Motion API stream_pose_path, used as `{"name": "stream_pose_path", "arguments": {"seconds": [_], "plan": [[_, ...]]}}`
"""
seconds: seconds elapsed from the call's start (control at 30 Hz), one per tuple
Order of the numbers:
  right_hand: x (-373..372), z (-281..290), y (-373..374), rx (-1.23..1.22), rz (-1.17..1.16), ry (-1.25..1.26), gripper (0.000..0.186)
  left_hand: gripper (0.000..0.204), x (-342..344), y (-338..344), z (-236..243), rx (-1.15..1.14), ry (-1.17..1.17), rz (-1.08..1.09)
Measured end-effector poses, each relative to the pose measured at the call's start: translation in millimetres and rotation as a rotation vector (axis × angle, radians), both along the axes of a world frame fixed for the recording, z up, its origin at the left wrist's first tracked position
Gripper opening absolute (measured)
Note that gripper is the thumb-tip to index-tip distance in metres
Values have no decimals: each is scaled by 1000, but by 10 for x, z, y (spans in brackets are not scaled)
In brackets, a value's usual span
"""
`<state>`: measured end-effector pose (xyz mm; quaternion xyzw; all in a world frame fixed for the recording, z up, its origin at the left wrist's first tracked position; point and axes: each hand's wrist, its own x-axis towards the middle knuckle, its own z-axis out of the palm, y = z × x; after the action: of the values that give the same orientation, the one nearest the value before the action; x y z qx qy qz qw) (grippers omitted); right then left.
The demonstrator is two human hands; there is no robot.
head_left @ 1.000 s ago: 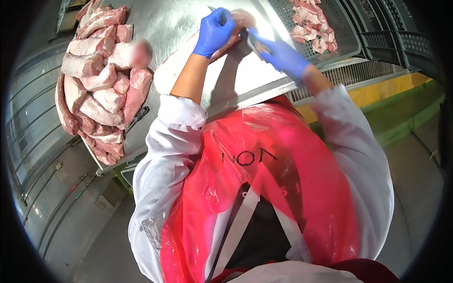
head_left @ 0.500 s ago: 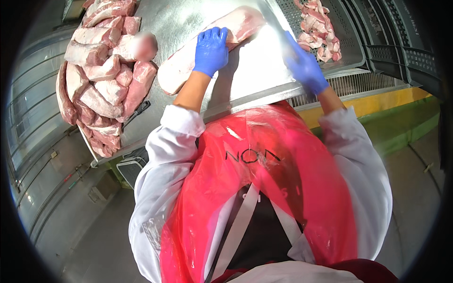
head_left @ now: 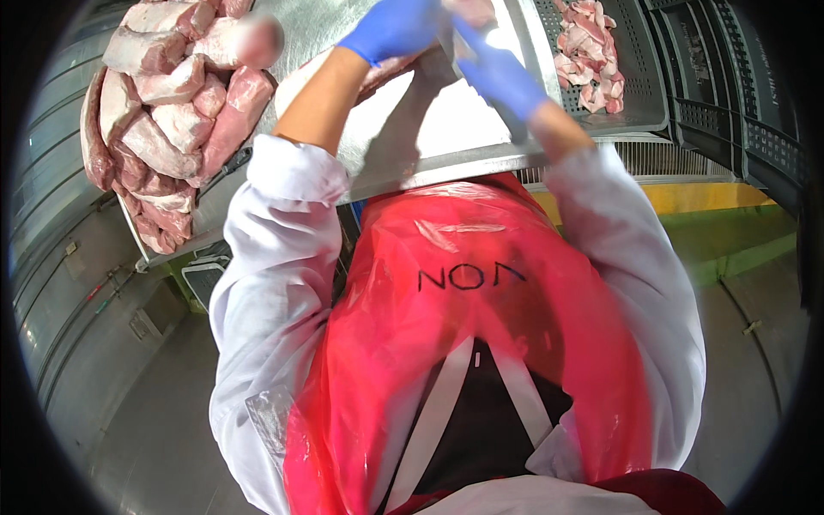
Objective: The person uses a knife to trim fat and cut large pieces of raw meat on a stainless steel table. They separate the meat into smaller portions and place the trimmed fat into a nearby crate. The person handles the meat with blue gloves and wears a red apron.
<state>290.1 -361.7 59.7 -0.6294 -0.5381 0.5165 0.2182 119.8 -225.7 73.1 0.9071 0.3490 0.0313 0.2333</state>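
Observation:
A long pale pink slab of pork loin [head_left: 384, 75] lies slantwise on the metal table [head_left: 481, 157], partly hidden by my left forearm. My left hand [head_left: 396, 30], in a blue glove, bends over the loin and grips it near its far part; the fingertips are cut off by the top edge. My right hand [head_left: 498, 75], also gloved in blue, reaches in from the right, close beside the left one. Its fingers look closed, with a blurred grey streak at their tips; what they hold I cannot make out.
Many cut pork pieces [head_left: 163, 129] are heaped along the table's left side. At the right, a perforated grey tray [head_left: 639, 94] holds small meat trimmings [head_left: 590, 56]. Black plastic crates [head_left: 717, 77] stand beyond it. A yellow rail [head_left: 678, 199] runs below the tray.
Both hands have moved up and away from me. The right hand has swung left from the table's right edge to beside the left hand. The view has shifted a little.

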Motion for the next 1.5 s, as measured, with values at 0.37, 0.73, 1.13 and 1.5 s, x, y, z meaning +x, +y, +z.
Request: {"name": "stream_pose_path", "arguments": {"seconds": [0.37, 0.73, 1.13, 1.5], "plan": [[-553, -225, 205, -40, -170, 272, 24, 15, 55, -231, 90, 99, -371, 539], [-1017, -523, 326, -176, -227, 207, 56, 20, 494, -906, 125, 205, -669, 648], [-1306, -798, -230, 78, -13, 246, 70, 27, 334, -767, 524, 315, -819, 616], [-1680, -915, -247, 364, 48, 125, 70, 31, 274, -718, 747, 333, -935, 520]]}}
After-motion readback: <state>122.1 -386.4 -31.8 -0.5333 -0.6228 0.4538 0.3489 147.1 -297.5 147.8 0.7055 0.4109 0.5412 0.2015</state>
